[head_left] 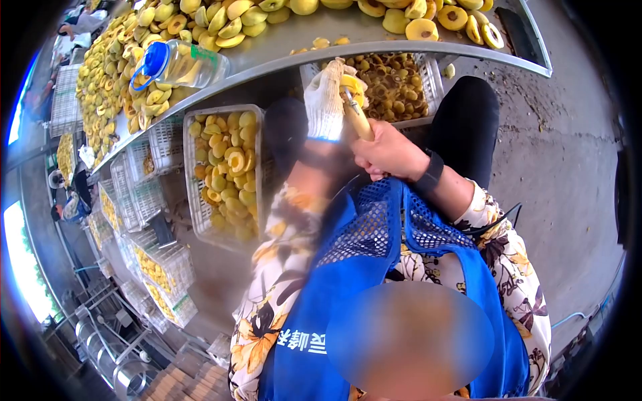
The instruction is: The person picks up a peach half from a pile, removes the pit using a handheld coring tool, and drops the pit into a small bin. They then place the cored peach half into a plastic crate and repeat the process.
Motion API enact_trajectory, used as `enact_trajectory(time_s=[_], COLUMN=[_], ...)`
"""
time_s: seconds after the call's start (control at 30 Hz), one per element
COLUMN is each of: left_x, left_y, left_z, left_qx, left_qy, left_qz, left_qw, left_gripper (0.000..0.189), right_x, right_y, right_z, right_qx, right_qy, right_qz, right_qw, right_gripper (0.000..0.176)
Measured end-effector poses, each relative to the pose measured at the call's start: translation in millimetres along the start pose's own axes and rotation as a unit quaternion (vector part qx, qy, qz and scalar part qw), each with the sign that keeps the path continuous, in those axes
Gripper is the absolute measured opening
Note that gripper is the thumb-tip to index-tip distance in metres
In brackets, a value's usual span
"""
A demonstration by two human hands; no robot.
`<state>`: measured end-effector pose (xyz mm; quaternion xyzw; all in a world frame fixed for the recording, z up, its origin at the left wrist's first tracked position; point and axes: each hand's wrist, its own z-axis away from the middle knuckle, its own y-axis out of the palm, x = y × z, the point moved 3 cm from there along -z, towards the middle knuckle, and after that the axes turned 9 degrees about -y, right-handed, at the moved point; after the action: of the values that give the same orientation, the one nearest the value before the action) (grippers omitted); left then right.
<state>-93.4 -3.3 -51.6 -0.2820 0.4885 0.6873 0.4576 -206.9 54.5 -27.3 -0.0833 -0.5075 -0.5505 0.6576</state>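
- Left hand point(326, 100), white knit glove: fingers curled shut around a yellow fruit piece point(352, 85), held above the crate of pits point(431, 75) below the table point(301, 41).
- Right hand point(389, 155), bare: fingers wrapped tight on a wooden-handled tool point(359, 119), tip at the fruit.
- Risks, as judged: the tip may slip off wet flesh into the gloved fingers. The fruit may squirt free onto the floor. Scraps may miss their crate and land in the crate of halves point(190, 180) alongside.

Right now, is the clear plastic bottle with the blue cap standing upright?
No, the clear plastic bottle lies on its side on the metal table beside yellow fruit halves.
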Motion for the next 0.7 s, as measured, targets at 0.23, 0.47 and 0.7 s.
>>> enact_trajectory(time_s=[0.23, 0.47, 0.7], left_x=[11.7, 5.6, -9.8], left_y=[-3.9, -12.1, -80.4], left_z=[-2.3, 4.9, 15.0], left_qx=[0.018, -0.037, -0.02], left_qy=[-0.145, -0.145, -0.096], left_qz=[0.074, 0.138, 0.261], left_qw=[0.986, 0.979, 0.96], left_gripper=[0.031, 0.037, 0.047], right_x=[-16.9, -13.8, -7.9], right_y=[-4.3, -8.2, 17.1], right_z=[-6.9, -9.6, -4.7], right_qx=[0.013, 0.115, 0.336], right_qy=[-0.027, 0.037, 0.015], right_qz=[0.061, -0.083, -0.128], right_qw=[0.998, 0.989, 0.933], right_gripper=[0.006, 0.013, 0.014])
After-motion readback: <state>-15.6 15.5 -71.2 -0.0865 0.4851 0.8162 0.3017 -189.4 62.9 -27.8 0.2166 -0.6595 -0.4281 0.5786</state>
